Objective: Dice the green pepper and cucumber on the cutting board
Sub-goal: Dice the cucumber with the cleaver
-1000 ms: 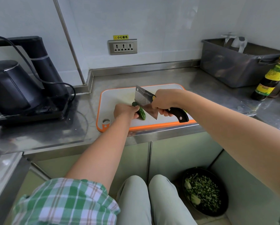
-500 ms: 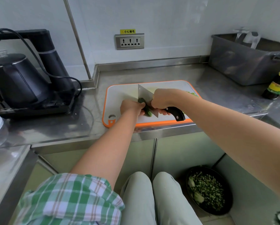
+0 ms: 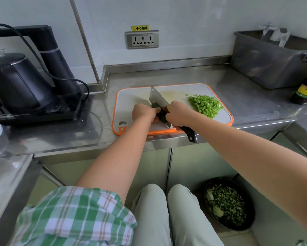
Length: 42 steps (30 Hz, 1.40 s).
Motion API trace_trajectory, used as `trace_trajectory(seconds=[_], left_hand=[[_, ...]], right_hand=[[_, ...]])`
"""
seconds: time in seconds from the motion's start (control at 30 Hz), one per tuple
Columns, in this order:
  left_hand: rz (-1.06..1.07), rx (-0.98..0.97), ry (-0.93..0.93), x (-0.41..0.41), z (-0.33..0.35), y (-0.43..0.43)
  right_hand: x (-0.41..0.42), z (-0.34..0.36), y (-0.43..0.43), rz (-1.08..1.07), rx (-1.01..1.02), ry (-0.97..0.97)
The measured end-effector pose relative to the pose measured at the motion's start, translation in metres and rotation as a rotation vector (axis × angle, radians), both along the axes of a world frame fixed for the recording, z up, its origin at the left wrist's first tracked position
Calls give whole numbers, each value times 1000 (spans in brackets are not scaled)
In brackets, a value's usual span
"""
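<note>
Orange rubber edges the white plastic cutting board (image 3: 131, 98), a rounded rectangle lying at the front lip of the brushed steel surface (image 3: 246, 100), its near side close to the drop. The left hand (image 3: 143, 113) curls over the dark, bumpy cucumber (image 3: 161, 114) near the board's front middle, pinning it down. The right hand (image 3: 178, 114) is clenched round the black handle of a broad rectangular knife (image 3: 157, 96). Its steel blade stands against the cucumber, between the 2 hands, and the handle end juts past the board's near edge. A loose heap of diced green pepper (image 3: 205, 105) sits on the board's right half, apart from the hands. Bare board lies left of and behind the blade. A black kettle (image 3: 15, 82) stands well left, a grey tub (image 3: 266, 71) far right.
</note>
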<state>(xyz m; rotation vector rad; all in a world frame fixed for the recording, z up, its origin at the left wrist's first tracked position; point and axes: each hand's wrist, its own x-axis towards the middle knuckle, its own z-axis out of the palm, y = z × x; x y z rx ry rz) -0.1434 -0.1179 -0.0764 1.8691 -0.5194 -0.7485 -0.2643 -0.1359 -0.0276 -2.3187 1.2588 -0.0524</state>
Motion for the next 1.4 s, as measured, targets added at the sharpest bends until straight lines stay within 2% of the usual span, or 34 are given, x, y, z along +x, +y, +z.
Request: trace_trajectory(seconds=[0.2, 0.33, 0.47, 0.57, 0.73, 0.87, 0.93, 1.03, 1.23, 1.4], left_hand=[[-66, 77, -206, -6, 4, 7], [-85, 124, -263, -6, 9, 9], [-27, 149, -326, 6, 9, 11], [18, 218, -421, 24, 8, 16], [42, 307, -626, 35, 5, 25], [39, 162, -766, 17, 7, 19], [-52, 134, -742, 3, 12, 10], [-159, 189, -605, -12, 9, -8], [-90, 141, -329, -15, -9, -27], [-37, 111, -261, -14, -12, -31]], right_hand=[[-2, -9, -9, -64, 56, -66], [-5, -12, -13, -87, 96, -94], [-12, -7, -15, -97, 191, -252], [-13, 5, -18, -115, 180, -392], [-19, 9, -27, -176, 176, -411], [-28, -1, -29, -213, 177, -365], [-34, -2, -29, -204, 164, -327], [-41, -1, -26, -176, 148, -279], [-42, -4, -20, -127, 134, -212], [-43, -2, -24, -104, 97, -186]])
